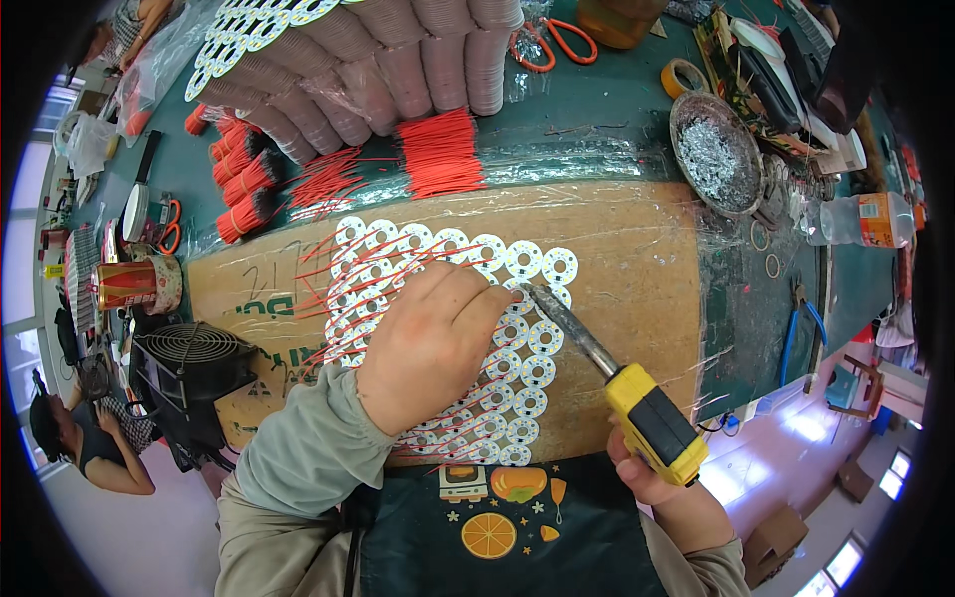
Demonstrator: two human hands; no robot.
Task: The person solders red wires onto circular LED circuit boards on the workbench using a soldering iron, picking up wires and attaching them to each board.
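My right hand (pixel 642 468) grips a yellow-and-black soldering iron (pixel 657 423) by its pistol-shaped handle. The iron's metal tip points up and left, ending at the white ring-shaped LED boards (pixel 517 328) near my left fingertips. My left hand (pixel 438 333) is closed over the panel of boards, thumb and fingers pinched together beside the tip; whatever they hold is hidden. Thin red wires (pixel 343 303) run across the left and lower boards, some passing beneath this hand. A brown cardboard sheet (pixel 637 249) lies under the panel.
Beyond the cardboard are stacked boards (pixel 398 70), a red wire bundle (pixel 440 154) and orange-handled scissors (pixel 552 45). At right stand a metal dish of silvery bits (pixel 711 149), blue-handled pliers (pixel 799 328) and a plastic bottle (pixel 865 219). A black fan (pixel 194 358) is at left; another person (pixel 95 438) sits beyond.
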